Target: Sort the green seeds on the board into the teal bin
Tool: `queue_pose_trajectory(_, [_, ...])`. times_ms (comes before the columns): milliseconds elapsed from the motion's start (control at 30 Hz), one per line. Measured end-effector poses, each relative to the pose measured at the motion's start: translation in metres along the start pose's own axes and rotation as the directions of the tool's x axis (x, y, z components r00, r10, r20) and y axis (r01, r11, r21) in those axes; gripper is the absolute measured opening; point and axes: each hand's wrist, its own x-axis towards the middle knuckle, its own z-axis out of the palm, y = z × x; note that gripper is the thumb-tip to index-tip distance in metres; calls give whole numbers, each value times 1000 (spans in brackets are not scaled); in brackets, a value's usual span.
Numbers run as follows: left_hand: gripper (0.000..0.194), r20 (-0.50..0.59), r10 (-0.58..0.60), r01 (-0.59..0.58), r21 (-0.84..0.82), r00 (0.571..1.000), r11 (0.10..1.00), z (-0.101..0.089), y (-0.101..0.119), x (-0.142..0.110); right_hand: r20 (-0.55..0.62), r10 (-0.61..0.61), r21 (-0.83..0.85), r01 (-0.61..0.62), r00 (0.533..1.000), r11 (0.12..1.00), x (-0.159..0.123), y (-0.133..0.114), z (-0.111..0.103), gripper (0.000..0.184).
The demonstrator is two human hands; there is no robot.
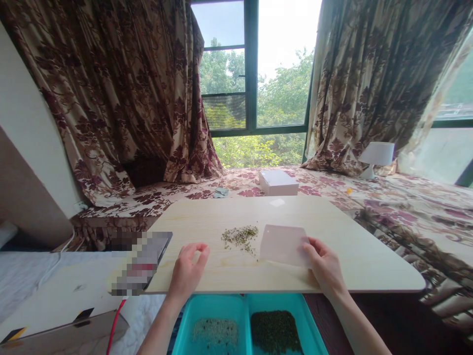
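Pale grains (216,333) and dark seeds (275,330) already fill separate halves of the tray (246,320), while a loose scatter of beans (240,237) is left on the tabletop (362,246). The right hand's (325,267) fingers grip a thin sheet (283,245) between them and the beans; the left hand's (188,271) curl nearby, whether empty I cannot tell

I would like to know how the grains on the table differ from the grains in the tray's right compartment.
The table grains lie loosely scattered, with the tabletop showing between them; the tray grains are packed closely together. The table grains look lighter and more olive, while the tray grains look dark green. Both are small, greenish grains.
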Motion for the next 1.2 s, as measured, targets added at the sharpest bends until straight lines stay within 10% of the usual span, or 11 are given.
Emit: queue_pose_trajectory(1200, [30, -12, 20, -20, -2, 1000, 1000, 1, -1, 0, 153, -35, 134, 14, 988, 991, 4, 8, 3, 30])
